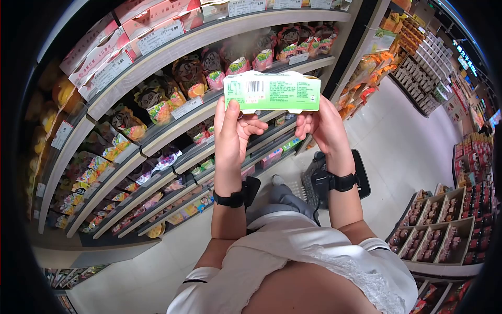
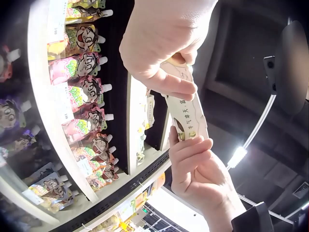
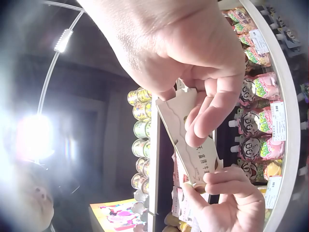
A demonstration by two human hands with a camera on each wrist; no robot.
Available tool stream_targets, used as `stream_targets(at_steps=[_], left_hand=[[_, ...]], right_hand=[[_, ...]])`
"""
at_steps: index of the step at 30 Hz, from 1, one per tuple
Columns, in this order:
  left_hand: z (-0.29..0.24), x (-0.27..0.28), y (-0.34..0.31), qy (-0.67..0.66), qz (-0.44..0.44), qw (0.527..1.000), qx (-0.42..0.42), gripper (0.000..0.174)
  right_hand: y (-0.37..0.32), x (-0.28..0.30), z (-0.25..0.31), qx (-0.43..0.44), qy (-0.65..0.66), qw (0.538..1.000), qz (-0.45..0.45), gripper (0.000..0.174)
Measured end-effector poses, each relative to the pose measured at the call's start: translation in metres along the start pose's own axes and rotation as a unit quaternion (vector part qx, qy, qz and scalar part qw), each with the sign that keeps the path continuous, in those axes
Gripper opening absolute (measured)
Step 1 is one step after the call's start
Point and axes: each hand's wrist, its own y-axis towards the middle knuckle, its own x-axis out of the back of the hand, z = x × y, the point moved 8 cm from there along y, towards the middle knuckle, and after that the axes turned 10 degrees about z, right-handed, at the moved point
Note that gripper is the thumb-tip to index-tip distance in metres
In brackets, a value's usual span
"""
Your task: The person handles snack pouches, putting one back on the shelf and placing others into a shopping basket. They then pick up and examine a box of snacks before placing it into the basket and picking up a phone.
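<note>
A flat cardboard carton [image 1: 272, 94], white above and green below, is held up in front of the shelves. Its barcode and fine print face the head camera. My left hand [image 1: 235, 131] grips the carton's left end, thumb over the printed face. At the opposite end my right hand [image 1: 327, 125] pinches it, the thumb mostly hidden behind the carton in the head view. Both wrist views show the carton's pale side [image 2: 190, 116], printed with dark characters, between the two hands. Several fingers of each hand lie along that side.
Curved shelves hold rows of spouted pouches [image 1: 212, 70], with pink boxes [image 1: 157, 21] and price tags above. A dark basket [image 1: 361, 170] is low beside my right forearm. Compartmented bins [image 1: 431, 214] of packaged goods stand right, past the pale tiled floor [image 1: 384, 141].
</note>
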Motion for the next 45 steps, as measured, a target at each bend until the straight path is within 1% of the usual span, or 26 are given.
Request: stream_targets(at_steps=[9,15,23,28,36,45], left_hand=[[-0.005,0.004,-0.006,0.002,-0.013,1.000,0.002,0.036],[-0.006,0.004,-0.007,0.005,-0.001,1.000,-0.006,0.038],[-0.011,-0.008,-0.008,0.024,0.013,1.000,-0.014,0.038],[-0.013,-0.012,-0.009,0.028,0.011,0.999,-0.014,0.039],[-0.020,-0.014,-0.012,0.041,0.002,0.999,-0.022,0.040],[-0.025,-0.012,-0.016,0.041,-0.001,0.999,-0.026,0.046]], right_hand=[[-0.001,-0.008,0.001,0.002,-0.015,1.000,0.000,0.042],[-0.005,-0.013,0.005,-0.001,-0.022,1.000,-0.005,0.042],[-0.010,-0.009,0.006,0.009,-0.022,1.000,-0.008,0.044],[-0.010,-0.005,0.004,0.010,-0.005,1.000,-0.005,0.045],[-0.011,-0.013,0.008,0.012,-0.015,1.000,0.001,0.045],[-0.013,-0.019,0.010,0.009,-0.025,1.000,0.002,0.045]])
